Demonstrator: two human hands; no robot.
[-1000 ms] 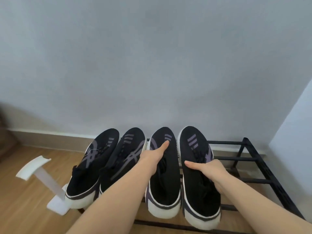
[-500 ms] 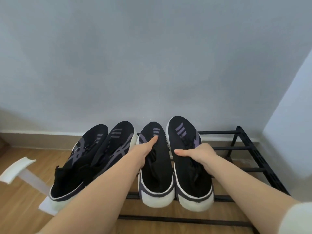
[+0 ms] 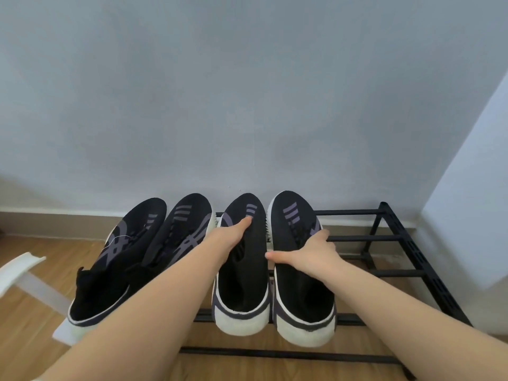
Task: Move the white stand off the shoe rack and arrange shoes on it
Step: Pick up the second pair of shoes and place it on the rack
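Several black sneakers with white soles lie side by side on the black metal shoe rack, toes toward the wall. My left hand grips the third shoe at its upper, fingers reaching toward the toe. The rightmost shoe is held across its laces by my right hand, thumb pointing left. The two left shoes lean together, partly hidden by my left forearm. The white stand stands on the wooden floor left of the rack.
A pale blue wall rises right behind the rack, with a baseboard along the floor. A white panel closes in the right side. The right part of the rack shows bare bars. Wooden floor lies to the left.
Both hands stay on the two right shoes; the right hand has shifted its grip further over the rightmost shoe. The view has drifted, so the stand sits nearer the left edge.
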